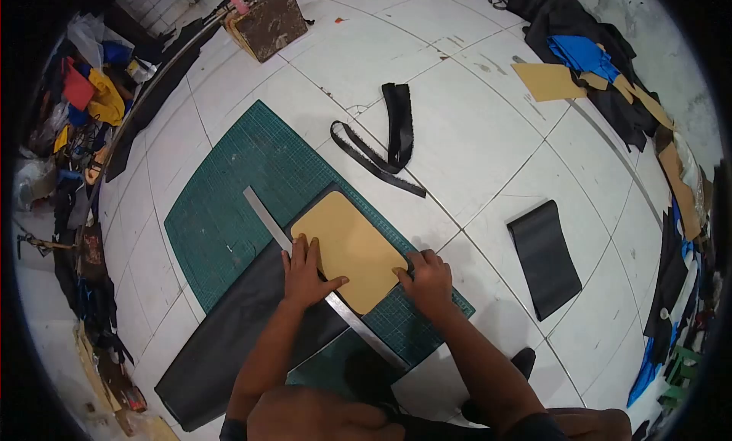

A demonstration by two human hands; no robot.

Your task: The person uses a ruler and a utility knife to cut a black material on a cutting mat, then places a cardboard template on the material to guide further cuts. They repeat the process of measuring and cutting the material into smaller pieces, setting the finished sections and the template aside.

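Okay, remote view, clock centred on the tan rounded template (351,246): it lies on the green cutting mat (244,151), a dark rim peeking out along its edge. Left hand (306,277) at 8 o'clock, fingers spread and pressing, not clenched, over the steel ruler (265,218) and template edge. Right hand (428,283) at 4 o'clock, thumb at the template's edge, other fingers curled; I can't tell if it's pinching anything.

To do this well, I'd press evenly, keep the ruler snug to that side and not let the template creep. Black sheet (236,342) at 8 o'clock: I'd avoid dragging it.

Edges: template sits just inside the mat's 1-to-2 o'clock border, so little margin there. I'd swing out toward 2 o'clock, over tiled floor (473,166) between black strips (398,128) at 1 and black panel (545,259) at 3.
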